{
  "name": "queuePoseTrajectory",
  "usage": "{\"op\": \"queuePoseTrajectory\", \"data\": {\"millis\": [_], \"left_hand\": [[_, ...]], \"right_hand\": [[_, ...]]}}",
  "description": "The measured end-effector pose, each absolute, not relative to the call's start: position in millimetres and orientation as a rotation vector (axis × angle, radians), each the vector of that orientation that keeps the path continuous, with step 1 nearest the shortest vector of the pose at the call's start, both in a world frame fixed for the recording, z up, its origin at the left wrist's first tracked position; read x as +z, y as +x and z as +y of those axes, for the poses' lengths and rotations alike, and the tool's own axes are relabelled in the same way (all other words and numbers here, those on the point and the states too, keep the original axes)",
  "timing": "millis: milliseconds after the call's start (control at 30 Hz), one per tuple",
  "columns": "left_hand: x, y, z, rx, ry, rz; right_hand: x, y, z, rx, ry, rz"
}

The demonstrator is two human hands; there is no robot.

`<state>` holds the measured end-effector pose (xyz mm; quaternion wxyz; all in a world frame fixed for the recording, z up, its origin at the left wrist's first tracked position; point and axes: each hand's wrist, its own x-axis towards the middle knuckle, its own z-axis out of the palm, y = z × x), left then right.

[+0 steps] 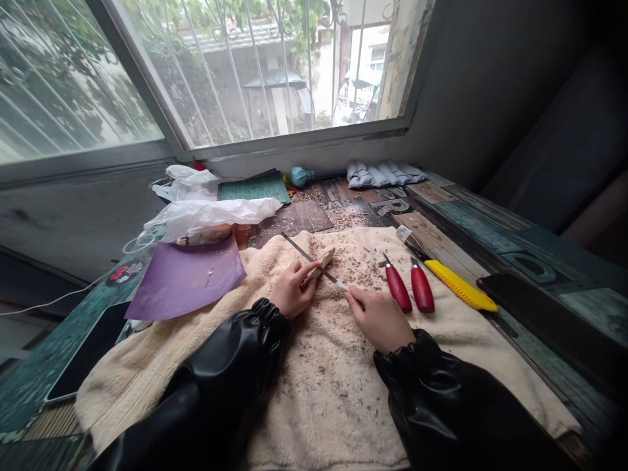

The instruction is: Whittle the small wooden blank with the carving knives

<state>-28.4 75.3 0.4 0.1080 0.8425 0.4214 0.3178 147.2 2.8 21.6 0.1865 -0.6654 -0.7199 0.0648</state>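
Two black sleeves [216, 379] are filling the near left and near right, over a cream towel [333, 405] that is bearing many shavings [362, 271].

Left hand [296, 288], middle of scene: fingers are gripping a small pale wooden piece [328, 259], its far end poking out past the fingertips. Right hand [380, 319], a little to the right: thumb and fingers are pinching the pale handle of a slim file-like tool [297, 245]. Its dark blade is crossing the piece on a slant, tip pointing far left. Whether the left forefinger is touching the blade, I cannot tell.

Doing this well, in my judgement, is depending on a firm left grip, with the piece bracing against the towel and the fingertips sitting clear of the blade's path. The right hand is likely needing light, even strokes, the blade lying true to the surface; pressing hard could be rounding an edge or twisting the piece loose. Brushing off dust between strokes is probably helping the eye.

Right side: one red-handled tool [398, 288], a second red-handled tool [422, 289] and a yellow cutter [461, 284] are lying apart from the wood.
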Motion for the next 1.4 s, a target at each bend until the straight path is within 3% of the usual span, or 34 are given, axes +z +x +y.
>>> {"op": "queuePoseTrajectory", "data": {"millis": [1400], "left_hand": [[-1.1, -27.9, 75.2, 0.981, 2.473, 1.243]], "right_hand": [[23.3, 145.7, 1.7, 0.306, -1.922, -2.016]]}}
